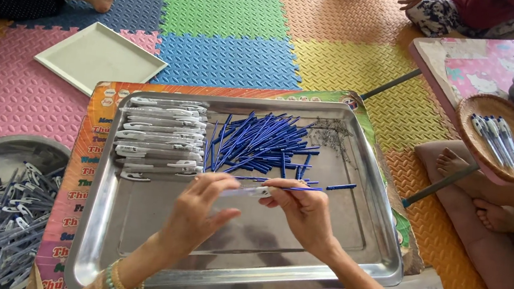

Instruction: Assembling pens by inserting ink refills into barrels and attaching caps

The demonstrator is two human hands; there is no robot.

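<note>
head view: my left hand [199,204] pinches a clear pen barrel [246,191] over the steel tray [139,215]; my right hand [304,210] pinches a blue refill [302,189] at its mouth. risk, in my judgement: a skewed refill could jam or bend (the grip is at the tip), or drop into the blue refill pile [263,145] just beyond.
</note>
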